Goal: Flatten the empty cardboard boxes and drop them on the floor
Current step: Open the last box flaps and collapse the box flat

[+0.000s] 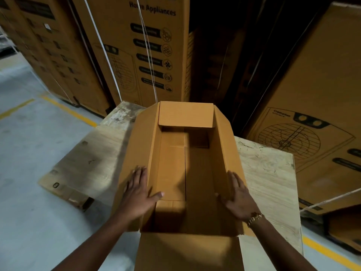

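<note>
One open cardboard box (187, 173) stands upright on a pale wooden platform (269, 173), its mouth facing up toward the camera. Its long axis runs away from the person, from the near edge toward the stacked cartons behind. All top flaps are unfolded: the far flap (185, 114) tilts inward over the opening, the near flap (189, 253) hangs down toward the person, and the two long side flaps splay outward. The interior is empty.

The left hand (136, 194) lies flat on the left side flap, fingers spread, thumb hooked over the inner edge. The right hand (239, 196) presses flat against the right side flap, fingers extended and unclenched; a gold bracelet (254, 219) circles the wrist.

Tall printed appliance cartons (152, 45) stand behind the platform. A grey floor (29, 143) with yellow lines lies to the left.
</note>
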Demonstrator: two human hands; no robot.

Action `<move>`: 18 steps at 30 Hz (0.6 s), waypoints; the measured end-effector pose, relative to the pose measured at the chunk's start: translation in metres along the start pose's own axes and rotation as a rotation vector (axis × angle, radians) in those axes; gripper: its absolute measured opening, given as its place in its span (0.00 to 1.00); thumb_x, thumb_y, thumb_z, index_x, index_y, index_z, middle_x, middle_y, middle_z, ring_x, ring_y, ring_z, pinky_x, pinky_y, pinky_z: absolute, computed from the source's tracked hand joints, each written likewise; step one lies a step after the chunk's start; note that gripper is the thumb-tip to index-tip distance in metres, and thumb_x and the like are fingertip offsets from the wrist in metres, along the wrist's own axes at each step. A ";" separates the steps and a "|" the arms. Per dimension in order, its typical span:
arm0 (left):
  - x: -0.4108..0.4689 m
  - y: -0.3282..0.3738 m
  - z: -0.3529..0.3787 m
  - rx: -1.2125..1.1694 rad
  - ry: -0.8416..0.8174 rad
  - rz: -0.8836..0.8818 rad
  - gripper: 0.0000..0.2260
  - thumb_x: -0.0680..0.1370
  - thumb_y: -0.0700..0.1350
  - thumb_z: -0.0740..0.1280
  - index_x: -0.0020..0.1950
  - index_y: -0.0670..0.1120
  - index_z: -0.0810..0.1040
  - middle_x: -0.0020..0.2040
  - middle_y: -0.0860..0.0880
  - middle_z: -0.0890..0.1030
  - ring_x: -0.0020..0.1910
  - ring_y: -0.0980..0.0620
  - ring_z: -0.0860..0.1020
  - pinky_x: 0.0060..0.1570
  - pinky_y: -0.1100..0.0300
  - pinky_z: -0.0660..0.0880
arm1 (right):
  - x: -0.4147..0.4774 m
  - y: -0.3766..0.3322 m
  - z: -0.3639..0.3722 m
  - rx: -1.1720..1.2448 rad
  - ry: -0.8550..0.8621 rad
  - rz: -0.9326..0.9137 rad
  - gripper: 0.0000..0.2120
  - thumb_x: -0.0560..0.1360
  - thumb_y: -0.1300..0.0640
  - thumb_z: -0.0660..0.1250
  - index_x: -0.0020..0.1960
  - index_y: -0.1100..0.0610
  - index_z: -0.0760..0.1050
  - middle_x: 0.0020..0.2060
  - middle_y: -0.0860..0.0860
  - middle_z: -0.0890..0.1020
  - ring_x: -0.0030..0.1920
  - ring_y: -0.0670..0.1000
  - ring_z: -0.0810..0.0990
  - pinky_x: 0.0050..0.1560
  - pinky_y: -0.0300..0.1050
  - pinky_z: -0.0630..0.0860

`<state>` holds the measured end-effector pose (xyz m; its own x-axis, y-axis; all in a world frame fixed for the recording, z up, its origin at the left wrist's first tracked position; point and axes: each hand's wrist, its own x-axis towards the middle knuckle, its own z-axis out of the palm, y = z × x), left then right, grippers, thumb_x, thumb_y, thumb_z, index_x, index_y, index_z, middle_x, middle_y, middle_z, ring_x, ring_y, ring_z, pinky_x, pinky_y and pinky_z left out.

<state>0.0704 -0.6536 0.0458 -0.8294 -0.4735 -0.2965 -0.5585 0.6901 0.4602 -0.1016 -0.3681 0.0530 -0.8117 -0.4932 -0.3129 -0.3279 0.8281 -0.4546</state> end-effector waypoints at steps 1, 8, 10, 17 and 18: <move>0.021 0.006 -0.005 0.019 0.012 0.000 0.50 0.73 0.71 0.61 0.80 0.50 0.35 0.80 0.50 0.35 0.79 0.49 0.37 0.76 0.46 0.46 | 0.015 -0.009 -0.006 -0.026 0.035 -0.016 0.48 0.73 0.35 0.66 0.80 0.48 0.42 0.80 0.48 0.46 0.77 0.57 0.57 0.72 0.56 0.66; 0.144 0.036 -0.028 -0.063 0.087 -0.029 0.48 0.75 0.63 0.67 0.80 0.50 0.37 0.81 0.48 0.40 0.79 0.42 0.52 0.73 0.42 0.61 | 0.135 -0.094 -0.027 0.630 -0.001 -0.047 0.32 0.74 0.47 0.71 0.74 0.52 0.65 0.71 0.50 0.71 0.68 0.49 0.71 0.70 0.51 0.68; 0.155 0.039 -0.027 -0.127 0.120 -0.053 0.45 0.77 0.58 0.68 0.81 0.51 0.38 0.82 0.50 0.43 0.76 0.41 0.61 0.69 0.44 0.67 | 0.168 -0.113 -0.025 1.063 -0.125 0.174 0.20 0.76 0.52 0.68 0.66 0.53 0.73 0.65 0.51 0.77 0.63 0.51 0.75 0.67 0.54 0.70; 0.164 0.030 -0.015 -0.182 0.179 -0.052 0.45 0.78 0.48 0.69 0.79 0.57 0.36 0.81 0.52 0.50 0.67 0.42 0.74 0.64 0.45 0.73 | 0.235 -0.127 -0.019 1.604 0.021 0.327 0.11 0.77 0.52 0.64 0.57 0.54 0.76 0.59 0.54 0.81 0.60 0.55 0.80 0.65 0.58 0.72; 0.164 0.030 -0.014 -0.194 0.188 -0.048 0.45 0.78 0.47 0.69 0.79 0.57 0.36 0.81 0.50 0.53 0.66 0.42 0.76 0.63 0.46 0.74 | 0.242 -0.129 -0.021 1.554 0.120 0.246 0.08 0.76 0.52 0.64 0.53 0.52 0.77 0.55 0.51 0.82 0.57 0.53 0.80 0.63 0.56 0.73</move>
<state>-0.0825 -0.7183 0.0225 -0.7750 -0.6089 -0.1693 -0.5689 0.5556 0.6063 -0.2654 -0.5889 0.0532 -0.8248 -0.3077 -0.4744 0.5479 -0.2273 -0.8051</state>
